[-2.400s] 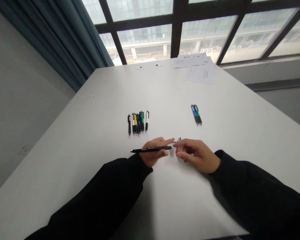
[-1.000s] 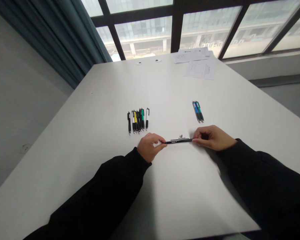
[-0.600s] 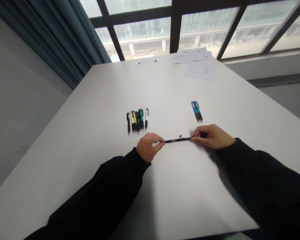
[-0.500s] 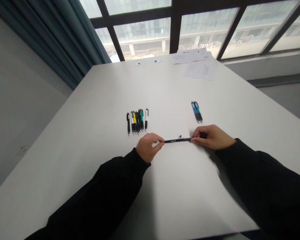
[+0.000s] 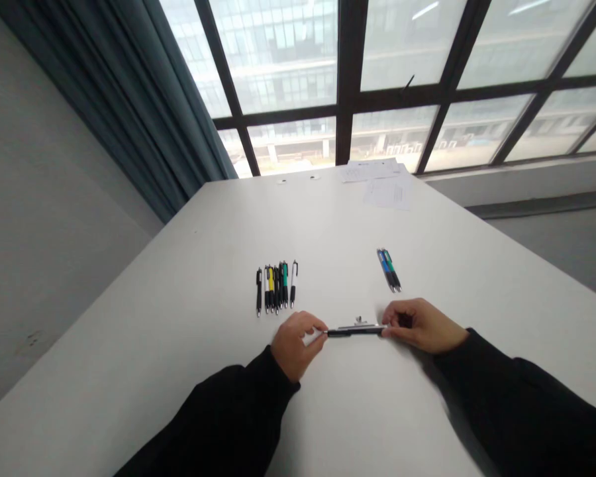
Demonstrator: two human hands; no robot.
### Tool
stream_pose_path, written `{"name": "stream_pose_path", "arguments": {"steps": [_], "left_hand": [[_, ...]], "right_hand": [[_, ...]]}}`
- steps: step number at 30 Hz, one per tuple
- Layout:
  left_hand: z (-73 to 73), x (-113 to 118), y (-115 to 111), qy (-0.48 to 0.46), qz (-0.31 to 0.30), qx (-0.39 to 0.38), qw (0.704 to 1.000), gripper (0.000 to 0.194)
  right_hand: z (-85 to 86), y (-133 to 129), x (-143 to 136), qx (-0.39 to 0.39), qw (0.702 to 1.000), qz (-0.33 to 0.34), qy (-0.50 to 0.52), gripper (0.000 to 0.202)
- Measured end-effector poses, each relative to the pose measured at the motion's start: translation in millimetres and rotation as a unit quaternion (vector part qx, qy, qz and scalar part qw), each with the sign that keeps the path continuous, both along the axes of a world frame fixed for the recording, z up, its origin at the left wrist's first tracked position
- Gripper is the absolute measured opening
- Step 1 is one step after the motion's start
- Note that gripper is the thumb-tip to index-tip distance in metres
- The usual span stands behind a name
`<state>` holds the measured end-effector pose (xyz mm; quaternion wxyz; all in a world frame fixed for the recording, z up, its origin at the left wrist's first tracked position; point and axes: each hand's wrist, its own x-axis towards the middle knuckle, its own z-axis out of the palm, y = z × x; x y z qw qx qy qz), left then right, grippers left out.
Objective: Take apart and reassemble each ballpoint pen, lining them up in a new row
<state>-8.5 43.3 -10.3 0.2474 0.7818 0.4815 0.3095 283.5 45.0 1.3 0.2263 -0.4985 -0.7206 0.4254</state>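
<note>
A black pen (image 5: 356, 332) lies level between my hands, just over the white table. My left hand (image 5: 300, 341) pinches its left end between thumb and forefinger. The right end sits in the fingertips of my right hand (image 5: 422, 324), whose fingers are curled. Just behind the pen are small silvery parts (image 5: 359, 320), partly hidden by it and too small to name. Farther off to the left stands a row of several pens (image 5: 277, 289) with black, white, yellow and green barrels. Toward the right, a blue pen (image 5: 385, 270) and a green pen (image 5: 392, 270) lie side by side.
The white table (image 5: 218, 265) reaches to the window (image 5: 288, 139). Paper sheets (image 5: 377, 179) and two small white items (image 5: 314, 177) lie at its far edge. A blue-grey curtain (image 5: 129, 99) hangs at the left.
My view has tipped upward, so the table and hands appear lower. The pen has turned a little about its length, and its clip side shows differently. Both hands keep their grip.
</note>
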Motion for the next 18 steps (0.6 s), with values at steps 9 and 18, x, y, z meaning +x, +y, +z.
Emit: {"name": "stream_pose_path", "arguments": {"steps": [9,18], "left_hand": [[-20.9,-3,5,0.014,0.007,0.035,0.999,0.018],[-50.5,-12,20,0.017,-0.04,0.067,0.997,0.019]], "right_hand": [[0.2,0,-8,0.016,0.998,-0.025,-0.053,0.012],[2.2,-3,-11,0.066,0.993,-0.05,-0.081,0.005]]}}
